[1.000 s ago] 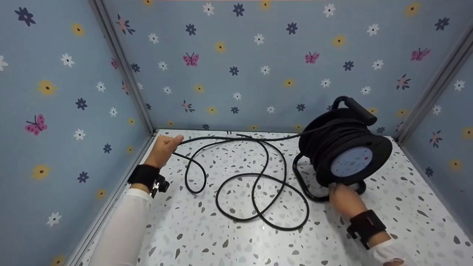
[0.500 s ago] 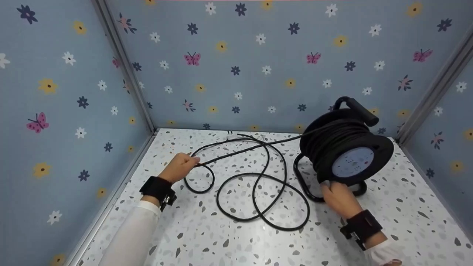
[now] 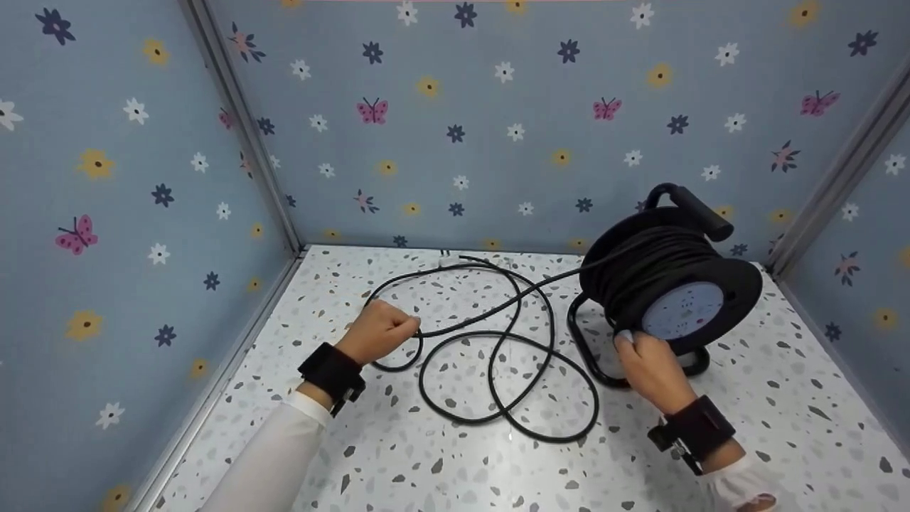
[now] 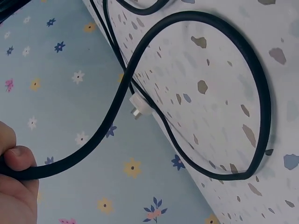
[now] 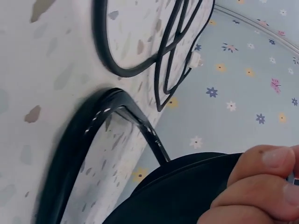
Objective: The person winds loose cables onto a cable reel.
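In my left hand (image 3: 378,331) I grip the black cable (image 3: 490,313), which runs from my fist up to the right onto a cable reel (image 3: 657,277). The left wrist view shows the cable (image 4: 70,163) passing through the curled fingers, then dropping in a loop to the table. My right hand (image 3: 652,370) holds the near edge of the reel's front flange, beside its round pale socket plate (image 3: 682,311). In the right wrist view the curled fingers (image 5: 257,186) lie against the dark flange (image 5: 187,186); their exact hold is partly hidden.
Loose cable loops (image 3: 508,419) lie across the middle of the white speckled table (image 3: 398,455). A white plug (image 4: 140,105) lies by the back wall. The reel stands on a black tube frame (image 3: 586,355) with a carrying handle (image 3: 700,213) on top. Flowered panels (image 3: 498,156) enclose the table.
My left hand has moved right and toward me with the cable, nearer the reel. My right hand has shifted up and slightly left along with the reel's turning flange.
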`<state>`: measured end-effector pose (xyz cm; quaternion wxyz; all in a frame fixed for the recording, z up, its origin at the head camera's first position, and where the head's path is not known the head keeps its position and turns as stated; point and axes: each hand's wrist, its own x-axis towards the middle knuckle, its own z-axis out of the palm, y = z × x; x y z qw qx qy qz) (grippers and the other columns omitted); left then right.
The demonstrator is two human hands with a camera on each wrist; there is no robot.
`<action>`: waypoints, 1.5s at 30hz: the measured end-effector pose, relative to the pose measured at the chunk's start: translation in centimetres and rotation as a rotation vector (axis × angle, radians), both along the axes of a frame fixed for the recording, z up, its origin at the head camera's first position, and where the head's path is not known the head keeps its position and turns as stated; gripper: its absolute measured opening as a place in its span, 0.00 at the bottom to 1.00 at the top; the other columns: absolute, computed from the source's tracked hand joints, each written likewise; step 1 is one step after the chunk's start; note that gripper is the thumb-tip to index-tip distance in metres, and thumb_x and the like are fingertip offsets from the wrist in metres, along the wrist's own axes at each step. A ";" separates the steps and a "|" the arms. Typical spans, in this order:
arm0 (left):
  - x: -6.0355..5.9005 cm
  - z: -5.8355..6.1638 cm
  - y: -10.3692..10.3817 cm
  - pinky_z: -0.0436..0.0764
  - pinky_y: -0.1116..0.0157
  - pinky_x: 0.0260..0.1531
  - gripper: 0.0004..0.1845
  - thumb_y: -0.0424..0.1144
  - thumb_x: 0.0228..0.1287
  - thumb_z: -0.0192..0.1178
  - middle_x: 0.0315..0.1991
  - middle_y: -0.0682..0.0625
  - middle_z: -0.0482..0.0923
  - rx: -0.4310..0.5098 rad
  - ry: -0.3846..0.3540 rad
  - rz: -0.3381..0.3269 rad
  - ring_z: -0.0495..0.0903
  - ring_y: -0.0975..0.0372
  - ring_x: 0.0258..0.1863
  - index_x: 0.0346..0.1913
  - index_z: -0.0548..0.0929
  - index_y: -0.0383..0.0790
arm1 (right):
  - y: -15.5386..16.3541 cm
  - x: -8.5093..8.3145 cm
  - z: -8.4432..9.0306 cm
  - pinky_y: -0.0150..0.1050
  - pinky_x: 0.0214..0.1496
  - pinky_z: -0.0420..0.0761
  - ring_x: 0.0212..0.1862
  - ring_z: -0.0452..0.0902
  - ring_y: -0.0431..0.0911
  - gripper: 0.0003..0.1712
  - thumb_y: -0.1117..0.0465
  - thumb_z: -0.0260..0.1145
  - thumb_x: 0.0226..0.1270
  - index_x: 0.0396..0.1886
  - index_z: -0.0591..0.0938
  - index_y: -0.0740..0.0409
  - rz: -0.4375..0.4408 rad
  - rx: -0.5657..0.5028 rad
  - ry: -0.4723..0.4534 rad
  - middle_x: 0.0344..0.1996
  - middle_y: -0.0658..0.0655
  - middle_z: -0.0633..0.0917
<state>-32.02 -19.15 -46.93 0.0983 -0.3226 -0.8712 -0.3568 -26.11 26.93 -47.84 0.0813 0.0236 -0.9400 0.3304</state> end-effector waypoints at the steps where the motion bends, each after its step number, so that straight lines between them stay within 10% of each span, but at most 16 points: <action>1: 0.1 0.0 0.3 0.49 0.70 0.22 0.31 0.30 0.75 0.57 0.13 0.62 0.48 -0.002 0.023 -0.011 0.44 0.72 0.15 0.09 0.63 0.43 | 0.0 0.0 0.1 0.47 0.38 0.75 0.29 0.73 0.51 0.26 0.51 0.48 0.88 0.22 0.67 0.51 -0.003 -0.001 0.009 0.21 0.52 0.69; 19: 0.3 -0.2 5.8 0.54 0.70 0.24 0.31 0.36 0.77 0.57 0.11 0.61 0.53 -0.014 0.226 0.005 0.49 0.72 0.15 0.09 0.66 0.43 | 0.3 -0.2 4.4 0.40 0.33 0.74 0.26 0.77 0.46 0.25 0.50 0.51 0.88 0.30 0.79 0.58 -0.047 -0.130 0.130 0.21 0.52 0.81; 45: -0.4 0.7 13.8 0.56 0.67 0.26 0.25 0.40 0.84 0.39 0.16 0.60 0.53 -0.009 0.063 -0.113 0.50 0.67 0.18 0.20 0.60 0.50 | 7.0 -1.4 8.4 0.35 0.34 0.70 0.23 0.72 0.40 0.31 0.44 0.49 0.89 0.38 0.80 0.67 -0.157 -0.280 0.177 0.16 0.43 0.76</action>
